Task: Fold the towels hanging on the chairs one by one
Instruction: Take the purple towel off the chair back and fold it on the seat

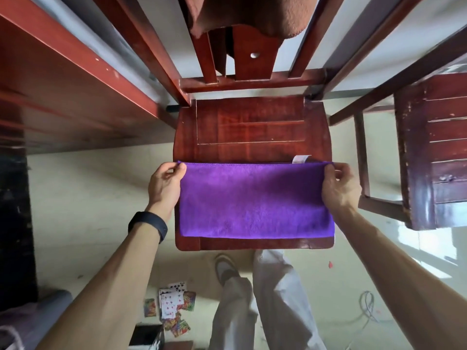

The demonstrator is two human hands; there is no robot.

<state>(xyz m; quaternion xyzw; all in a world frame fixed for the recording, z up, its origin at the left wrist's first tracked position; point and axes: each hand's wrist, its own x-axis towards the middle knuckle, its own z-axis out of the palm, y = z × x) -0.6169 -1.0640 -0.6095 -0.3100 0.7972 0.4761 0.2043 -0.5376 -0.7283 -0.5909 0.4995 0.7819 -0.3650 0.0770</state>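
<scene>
Towel [255, 200], purple, one: lies flat on the near half of the seat [250, 127], its near edge just short of the front rim, its far edge raised a little. Left hand [165, 183]: thumb and curled fingers pinch the far corner at 9 o'clock of the cloth. Right hand [340, 185]: same pinch on the far corner at 3 o'clock; neither holds anything else. Step judged in hand: a fold across the seat, with the far edge taut between the two pinches. To do it well, keep that edge stretched straight, carry both corners at one pace, set them square on the near corners, then smooth outward from the middle so no ridge stays. Label [300, 158], white: pokes out at the far edge beside the right hand; best tucked inside. Brown towel [242, 13]: draped over the chair back at 12 o'clock, not yet folded, its top cut off by the frame. Second chair [434, 147] at 3 o'clock: partly out of view, so whether it bears a towel cannot be told. Layers already in the purple one: cannot be told, nor whether its far edge is a crease or loose hems. Cards [174, 306] on the floor at 7 o'clock: faces blurred.
</scene>
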